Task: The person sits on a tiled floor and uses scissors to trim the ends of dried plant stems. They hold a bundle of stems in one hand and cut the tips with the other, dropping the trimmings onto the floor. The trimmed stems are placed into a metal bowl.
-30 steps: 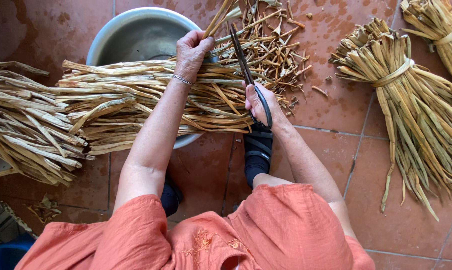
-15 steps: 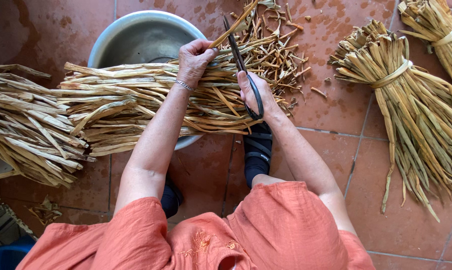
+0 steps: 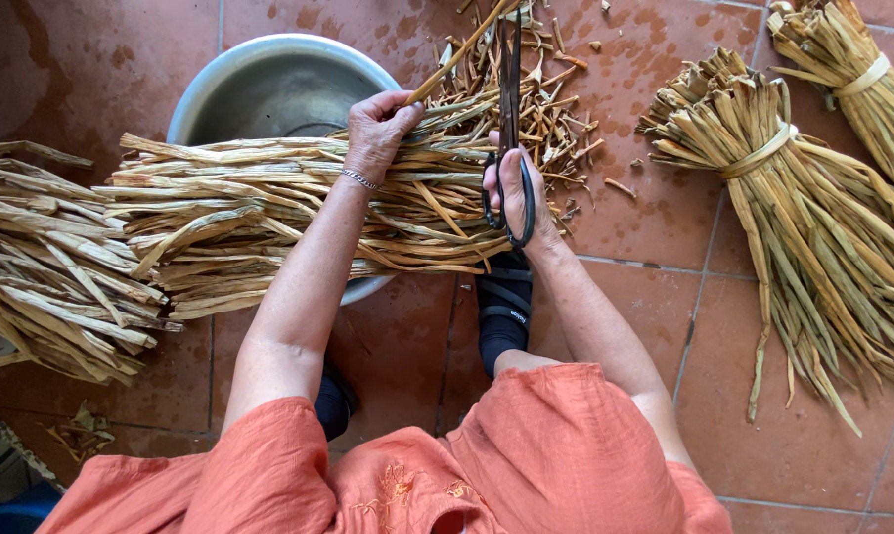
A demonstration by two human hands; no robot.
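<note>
From my remote seat I see no packages, labels, signs or screens anywhere on the tiled floor (image 3: pixel 783 465), only loose, unwrapped plant material.

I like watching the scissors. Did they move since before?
Yes. The scissors swung from slanting to nearly upright, blades pointing away over the cut scraps, beside the metal basin.
</note>
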